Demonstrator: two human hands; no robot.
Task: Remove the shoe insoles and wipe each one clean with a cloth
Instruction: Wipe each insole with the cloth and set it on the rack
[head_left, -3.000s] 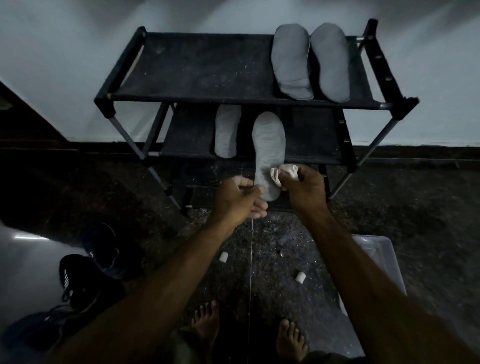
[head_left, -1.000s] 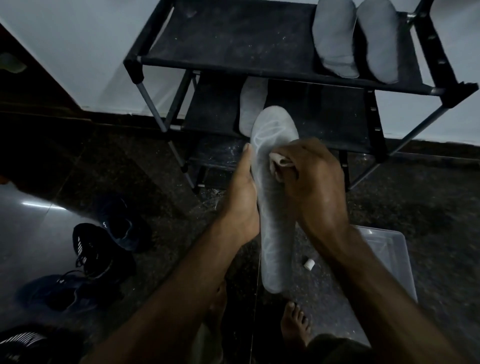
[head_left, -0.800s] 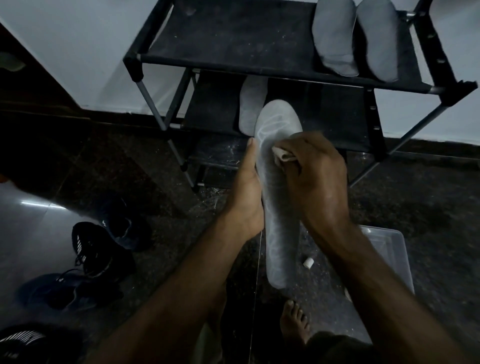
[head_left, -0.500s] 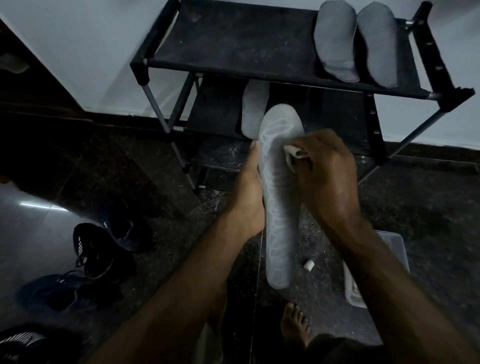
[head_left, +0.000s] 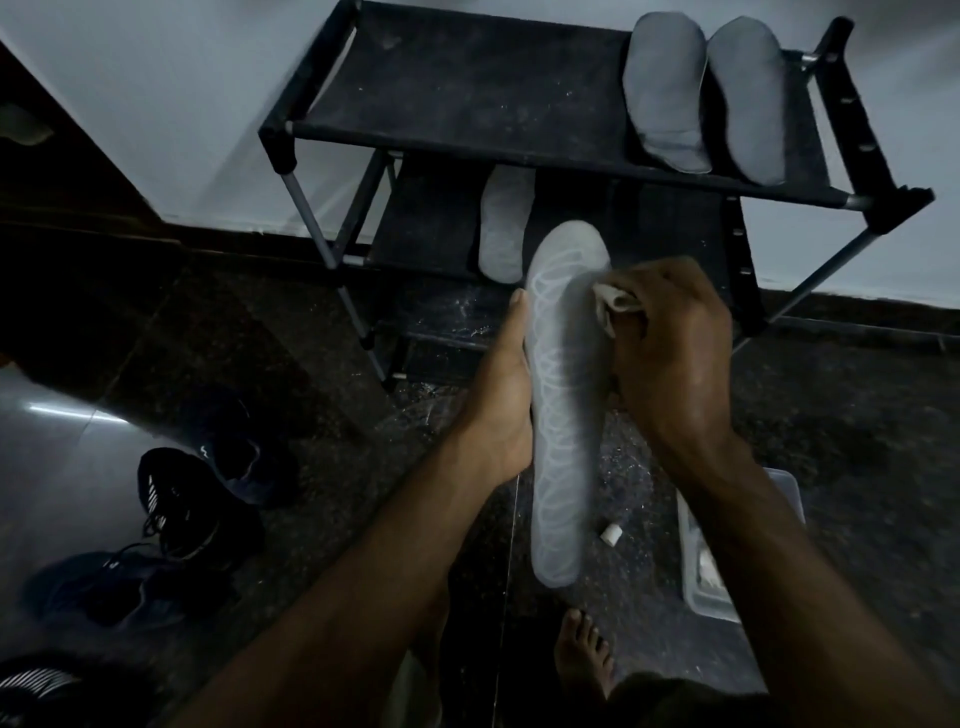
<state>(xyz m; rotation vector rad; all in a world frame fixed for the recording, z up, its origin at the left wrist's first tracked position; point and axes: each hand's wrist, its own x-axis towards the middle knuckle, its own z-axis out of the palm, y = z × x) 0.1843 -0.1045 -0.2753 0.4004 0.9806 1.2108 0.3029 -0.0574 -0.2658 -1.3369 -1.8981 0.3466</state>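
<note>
A black shoe rack (head_left: 467, 88) stood against the wall, two grey insoles (head_left: 670, 93) on its top shelf and another insole (head_left: 501, 223) on the shelf below. In front of it, above the floor, the left hand (head_left: 506, 400) gripped the patterned insole (head_left: 561, 395) along its left edge near mid-length, thumb straight up the rim. The right hand (head_left: 670, 364) was curled around a bunched white cloth (head_left: 613, 306), pressing it against the insole's upper right edge. The insole looked light, thin and bendable, so backing it with the palm mid-length seemed the sound hold while wiping.
</note>
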